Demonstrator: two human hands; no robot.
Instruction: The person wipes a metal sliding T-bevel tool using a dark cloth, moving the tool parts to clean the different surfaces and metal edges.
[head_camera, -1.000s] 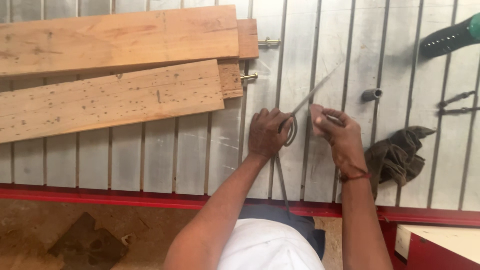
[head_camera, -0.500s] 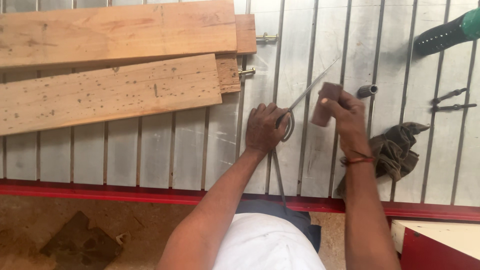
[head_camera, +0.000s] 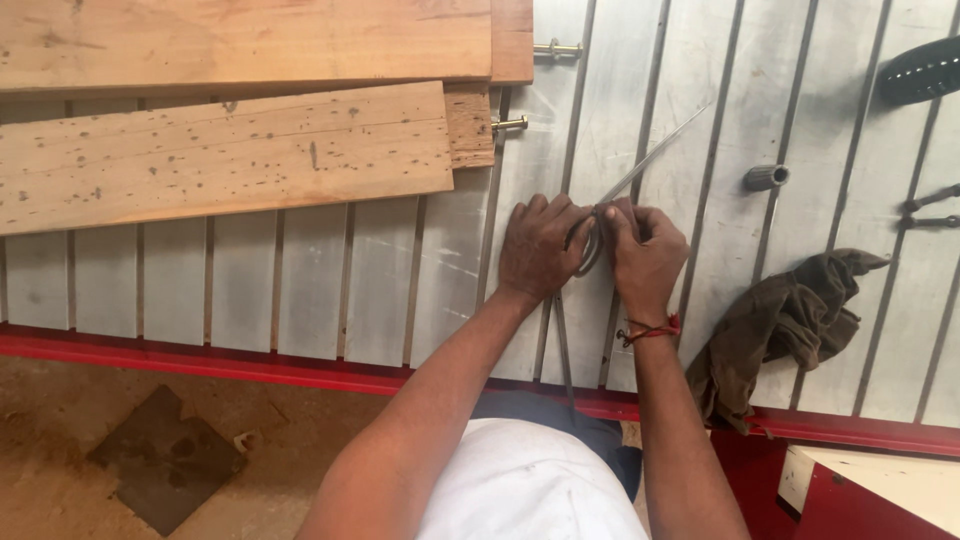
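Head view: left hand (head_camera: 540, 245) and right hand (head_camera: 645, 250), fingers curled, together pinch a looped metal band (head_camera: 590, 250) over the slatted metal table (head_camera: 330, 290). Wooden planks (head_camera: 230, 150) lie left, brown rag (head_camera: 790, 320) right.

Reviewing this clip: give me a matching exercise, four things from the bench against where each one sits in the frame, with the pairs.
Things:
1. wooden planks
2. brown cloth
3. short metal tube
4. thin metal rod

Places:
A. between the left hand and right hand, running up to the right
B. crumpled at the bench's red edge, right of the hands
C. upper left of the slatted bench
D. lying alone above the cloth

Pairs: 1-C, 2-B, 3-D, 4-A
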